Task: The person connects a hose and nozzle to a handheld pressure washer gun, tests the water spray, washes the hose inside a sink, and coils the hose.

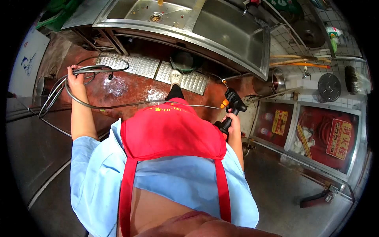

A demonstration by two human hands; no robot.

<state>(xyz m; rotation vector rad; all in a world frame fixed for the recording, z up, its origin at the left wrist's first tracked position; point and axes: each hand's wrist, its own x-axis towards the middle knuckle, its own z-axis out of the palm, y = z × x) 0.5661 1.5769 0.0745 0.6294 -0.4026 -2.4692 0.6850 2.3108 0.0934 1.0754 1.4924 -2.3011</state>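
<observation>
Out to the left, my left hand is closed around loops of a grey cable. The loops hang over the wet floor, and one length crosses in front of my red apron toward the tool on my right. My right hand grips the handle of a black cordless drill-like power tool with an orange part on its side. The cable's end reaches this orange part. A thin line with an orange-and-white tip shows beyond the tool's front; whether it joins the tool I cannot tell.
A steel double sink runs across the front, with food scraps around its drain. Below stand metal floor plates and a dark bucket. A fire hose cabinet is on the right; a steel counter is on the left.
</observation>
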